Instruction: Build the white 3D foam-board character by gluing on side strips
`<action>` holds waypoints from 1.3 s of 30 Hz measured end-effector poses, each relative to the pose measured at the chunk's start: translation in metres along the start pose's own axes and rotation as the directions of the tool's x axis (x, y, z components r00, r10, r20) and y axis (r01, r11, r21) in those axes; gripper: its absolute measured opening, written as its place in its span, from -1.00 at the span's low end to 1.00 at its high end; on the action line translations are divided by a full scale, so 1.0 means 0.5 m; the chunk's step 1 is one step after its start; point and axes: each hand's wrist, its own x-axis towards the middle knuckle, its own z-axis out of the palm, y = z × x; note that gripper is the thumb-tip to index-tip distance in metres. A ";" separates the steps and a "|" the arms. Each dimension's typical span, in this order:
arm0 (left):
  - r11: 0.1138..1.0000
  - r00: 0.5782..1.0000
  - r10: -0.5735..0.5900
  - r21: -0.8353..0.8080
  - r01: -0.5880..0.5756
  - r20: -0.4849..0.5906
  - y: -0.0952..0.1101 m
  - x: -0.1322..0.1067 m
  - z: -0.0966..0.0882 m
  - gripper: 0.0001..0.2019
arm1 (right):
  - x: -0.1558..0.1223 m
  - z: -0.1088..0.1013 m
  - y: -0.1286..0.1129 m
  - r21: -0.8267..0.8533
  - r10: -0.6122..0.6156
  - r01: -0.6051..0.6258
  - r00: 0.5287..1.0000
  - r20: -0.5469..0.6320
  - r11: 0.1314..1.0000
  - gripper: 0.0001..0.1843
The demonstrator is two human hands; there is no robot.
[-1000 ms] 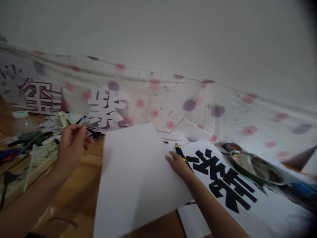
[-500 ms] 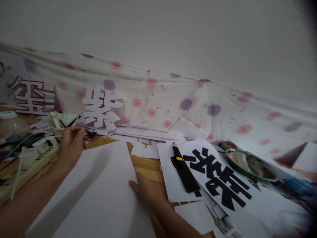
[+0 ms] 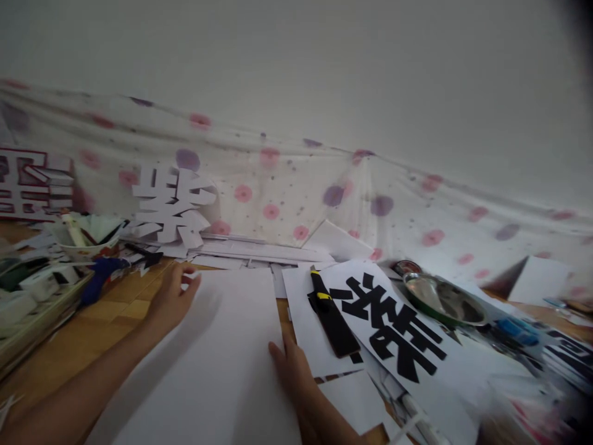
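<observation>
A large white sheet (image 3: 217, 364) lies before me, its far end near the paper scraps. At its right edge is my right hand (image 3: 294, 371), closed on the sheet with the thumb along the edge and the other fingers mostly hidden. My left hand (image 3: 173, 296) hovers at the sheet's far left corner, fingers loosely curved and apart, nothing visible in them. To the right, a black-and-yellow utility knife (image 3: 319, 285) and a dark phone-like slab (image 3: 338, 330) rest on white paper. Beside them lies a sheet printed with a bold black character (image 3: 393, 321).
A white cut-out character (image 3: 173, 207) stands against the patterned cloth (image 3: 287, 179). On the left are a bowl of tools (image 3: 88, 247), a blue glue gun (image 3: 102, 272) and a power strip (image 3: 46, 315). A metal dish (image 3: 445, 300) sits at right, past paper strips (image 3: 259, 252).
The white sheet has shifted right across the table, with my right hand moving along at its edge. My left hand has moved right, from beside the bowl to the sheet's corner. The view has turned right.
</observation>
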 end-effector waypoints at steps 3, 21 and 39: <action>0.954 0.958 0.131 0.229 -0.192 0.255 -0.039 -0.033 0.042 -0.63 | 0.012 -0.036 0.009 -0.190 -0.017 0.005 0.998 -0.063 0.982 -0.74; 0.702 0.773 0.039 0.533 -0.473 0.633 -0.173 -0.138 0.134 -0.35 | 0.160 -0.145 0.134 -0.560 -0.021 -0.246 0.904 -0.427 0.791 -0.29; 0.934 0.798 -0.051 -0.254 0.251 0.601 0.080 -0.158 0.380 -0.69 | 0.133 -0.248 0.173 -0.671 0.042 -0.219 0.962 -0.270 0.708 -0.32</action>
